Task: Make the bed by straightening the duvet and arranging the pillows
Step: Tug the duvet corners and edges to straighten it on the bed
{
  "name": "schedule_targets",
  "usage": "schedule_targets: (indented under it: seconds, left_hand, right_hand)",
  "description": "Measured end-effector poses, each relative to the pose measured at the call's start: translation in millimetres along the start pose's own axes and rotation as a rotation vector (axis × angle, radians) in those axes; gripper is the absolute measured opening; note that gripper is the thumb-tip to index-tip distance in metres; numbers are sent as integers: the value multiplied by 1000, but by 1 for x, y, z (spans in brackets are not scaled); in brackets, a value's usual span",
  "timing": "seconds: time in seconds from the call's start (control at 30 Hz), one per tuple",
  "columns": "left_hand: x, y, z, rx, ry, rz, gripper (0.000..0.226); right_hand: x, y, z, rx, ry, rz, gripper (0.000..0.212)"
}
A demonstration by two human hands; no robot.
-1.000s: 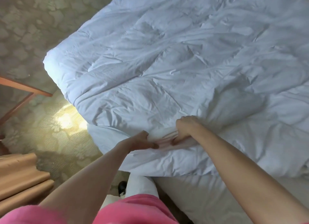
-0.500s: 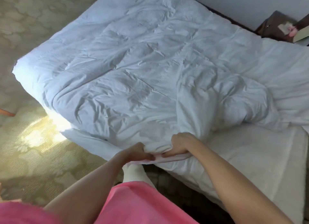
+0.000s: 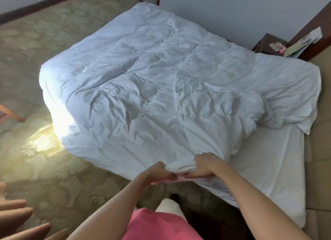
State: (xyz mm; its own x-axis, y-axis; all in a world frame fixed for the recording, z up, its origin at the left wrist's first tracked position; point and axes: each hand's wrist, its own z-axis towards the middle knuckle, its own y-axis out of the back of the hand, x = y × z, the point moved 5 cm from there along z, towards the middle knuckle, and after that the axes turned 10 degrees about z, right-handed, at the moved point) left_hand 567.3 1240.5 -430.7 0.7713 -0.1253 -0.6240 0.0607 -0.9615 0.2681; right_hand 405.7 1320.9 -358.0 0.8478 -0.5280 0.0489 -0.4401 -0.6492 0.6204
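Observation:
A white, wrinkled duvet covers most of the bed and bunches up toward the right. My left hand and my right hand sit close together at the near edge, both gripping a bunched fold of the duvet edge. To the right of my hands the bare white mattress sheet is uncovered. A flat white pillow-like piece lies at the far right of the bed; whether it is a pillow or duvet I cannot tell.
Patterned carpet lies left of the bed with a bright sun patch. A dark nightstand with papers stands at the back right by the wall. A beige headboard runs along the right. Orange wooden furniture is at the left.
The view has pulled back and swung right, showing the whole bed and nightstand. Both hands keep their grip on the duvet edge, which has moved toward me.

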Motion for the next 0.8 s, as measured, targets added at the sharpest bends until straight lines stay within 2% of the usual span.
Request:
schedule_targets:
  seconds: [0.2,0.3,0.37,0.5,0.57,0.63,0.7,0.8]
  left_hand:
    - [20,-31,-24,-13,95,139,52]
    - [-4,-57,-36,8,46,157,47]
    - [-36,-74,-43,-3,-14,69,46]
    - [-111,-100,-41,-146,-160,-158,25]
    - [-137,-107,-35,-260,-110,-179,32]
    - [-154,-118,-28,-306,-7,-143,51]
    - [-162,-132,-17,-237,83,-140,63]
    - [-168,-145,-5,-175,142,-351,66]
  right_hand:
    - [6,-43,-30,-36,85,-57,78]
    - [-13,-60,-56,-70,130,-63,77]
    - [-35,-64,-72,-104,154,-88,67]
    - [-66,-65,-98,-222,206,-101,42]
    - [-68,-68,-107,-276,247,-76,33]
    - [-65,-75,-114,-305,292,-44,43]
    - [-56,-83,-119,-330,326,-73,49]
    - [-43,-98,-125,-332,345,-182,34]
